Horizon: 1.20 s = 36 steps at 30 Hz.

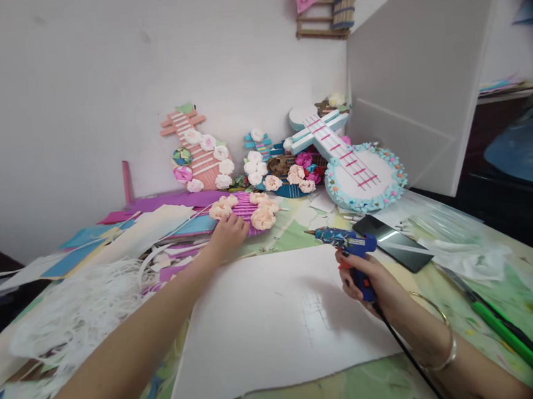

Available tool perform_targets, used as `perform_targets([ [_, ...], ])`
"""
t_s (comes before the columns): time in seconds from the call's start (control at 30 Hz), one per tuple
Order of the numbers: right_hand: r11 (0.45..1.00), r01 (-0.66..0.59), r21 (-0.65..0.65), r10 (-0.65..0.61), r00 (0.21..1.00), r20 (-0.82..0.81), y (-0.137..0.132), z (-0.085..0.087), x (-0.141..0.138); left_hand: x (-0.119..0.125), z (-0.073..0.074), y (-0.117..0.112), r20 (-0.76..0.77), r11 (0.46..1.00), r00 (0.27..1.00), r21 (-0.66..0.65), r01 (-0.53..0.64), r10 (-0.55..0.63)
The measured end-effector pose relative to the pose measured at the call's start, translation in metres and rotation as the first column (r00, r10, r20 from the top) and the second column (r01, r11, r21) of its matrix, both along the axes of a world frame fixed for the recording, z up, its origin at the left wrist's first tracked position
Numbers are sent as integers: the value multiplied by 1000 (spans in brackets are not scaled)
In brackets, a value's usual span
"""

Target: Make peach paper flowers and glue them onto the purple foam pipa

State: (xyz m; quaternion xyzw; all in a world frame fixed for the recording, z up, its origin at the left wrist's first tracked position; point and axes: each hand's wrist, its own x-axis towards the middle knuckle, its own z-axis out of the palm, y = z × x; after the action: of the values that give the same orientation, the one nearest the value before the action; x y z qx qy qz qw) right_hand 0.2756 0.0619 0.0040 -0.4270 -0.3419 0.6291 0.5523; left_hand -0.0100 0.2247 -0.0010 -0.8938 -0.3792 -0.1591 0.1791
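Note:
My right hand (375,277) is wrapped round the handle of a blue hot glue gun (343,238), whose nozzle points left above the white board (252,317). The gun's black cord (405,345) trails down beside my wrist. My left hand (231,233) reaches to the back of the table, its fingers curled at the near left edge of a purple paper lute (247,208) with peach paper flowers (264,217). Part of that lute is hidden by the hand.
A heap of white paper shreds (81,312) and coloured paper sheets (98,237) lie left. More flowered lutes (203,158) lean on the wall, with a large white one (351,162) at right. A black phone (392,242) and a green-handled cutter (502,328) lie right.

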Motion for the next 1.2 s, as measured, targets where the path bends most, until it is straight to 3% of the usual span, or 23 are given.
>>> perform_targets([
  [0.1, 1000, -22, 22, 23, 1000, -18, -3, 1, -2, -2, 4, 8, -108, 994, 994, 104, 16, -4],
  [0.2, 998, -46, 42, 46, 999, -3, -5, 3, -1, -8, 17, 0, -194, 979, 981, 197, 50, -11],
  [0.43, 997, -73, 34, 74, 997, -30, -6, 3, 2, -27, 50, -68, -276, 919, 961, 376, 116, -8],
  [0.53, 996, -65, 57, 69, 996, -57, -6, 2, 4, -34, 53, -100, -283, 827, 959, 534, 174, -19],
  [0.63, 995, -55, 83, 60, 996, -61, -6, 1, 6, -39, 49, -126, -265, 810, 963, 555, 192, -47],
  [0.9, 988, -93, 124, 99, 994, -40, -6, -3, 5, -45, 27, -177, -200, 852, 971, 479, 212, -129],
  [1.03, 986, -111, 120, 115, 993, -29, -7, -5, 5, -41, 7, -197, -162, 887, 969, 397, 236, -186],
  [1.2, 988, -89, 124, 95, 994, -49, -7, -5, 4, -39, -24, -212, -57, 891, 975, 397, 220, -216],
])
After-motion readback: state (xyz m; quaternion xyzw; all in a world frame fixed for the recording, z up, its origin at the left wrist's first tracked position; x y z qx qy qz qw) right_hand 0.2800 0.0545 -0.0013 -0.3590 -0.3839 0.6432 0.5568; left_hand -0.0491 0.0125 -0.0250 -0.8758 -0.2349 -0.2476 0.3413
